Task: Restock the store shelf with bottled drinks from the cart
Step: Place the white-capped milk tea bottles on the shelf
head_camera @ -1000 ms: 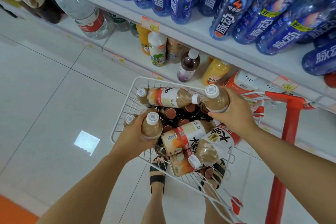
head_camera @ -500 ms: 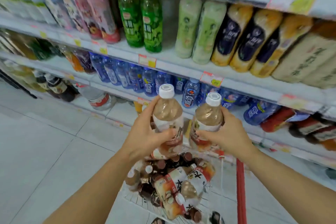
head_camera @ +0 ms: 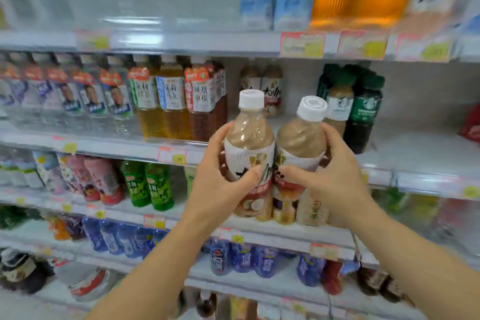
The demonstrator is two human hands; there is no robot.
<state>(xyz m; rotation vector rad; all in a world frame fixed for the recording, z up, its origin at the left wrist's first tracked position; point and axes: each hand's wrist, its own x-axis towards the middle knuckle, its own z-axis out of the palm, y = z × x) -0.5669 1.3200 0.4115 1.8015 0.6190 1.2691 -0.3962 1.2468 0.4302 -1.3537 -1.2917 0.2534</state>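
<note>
My left hand (head_camera: 220, 184) grips a beige milk-tea bottle (head_camera: 250, 135) with a white cap, held upright. My right hand (head_camera: 330, 179) grips a second milk-tea bottle (head_camera: 302, 137) of the same kind, tilted slightly right. The two bottles touch side by side in front of the second shelf (head_camera: 405, 148). Two matching bottles (head_camera: 262, 85) stand far back on that shelf, behind the ones I hold. The cart is out of view.
On that shelf, tea bottles (head_camera: 179, 101) stand to the left and dark green bottles (head_camera: 363, 109) to the right, with a bare stretch further right. Lower shelves hold green bottles (head_camera: 148, 184) and blue bottles (head_camera: 117, 239). Price tags line the shelf edges.
Both hands lifted the two bottles out of the cart and up to the higher shelf. The view rose from the cart and floor to the shelves.
</note>
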